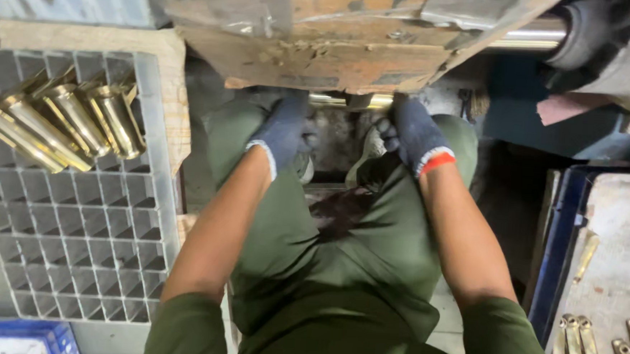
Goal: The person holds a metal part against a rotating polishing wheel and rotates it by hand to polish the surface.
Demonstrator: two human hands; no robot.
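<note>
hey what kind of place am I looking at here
Probably a small metalworking shop. Brass tubes lie stacked in a grey grid crate, curved brass castings sit in a tray on the right, and both gloved hands reach under a grimy machine.

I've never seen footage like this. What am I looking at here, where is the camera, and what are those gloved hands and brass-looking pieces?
There is one picture, taken by a camera worn on a person's head, looking down past their arms and green-trousered lap. No robot is involved; a seated person works by hand.

Both hands wear grey knit gloves. The left hand and the right hand reach forward under the edge of a worn, grimy machine table. What the fingers touch there is hidden in shadow, so I cannot tell whether they hold anything.

On the person's left stands a grey plastic grid crate with several brass tubes lying across its top corner. On the right is a blue-rimmed tray holding curved brass fittings. A shiny metal bar runs along the machine above.
</note>
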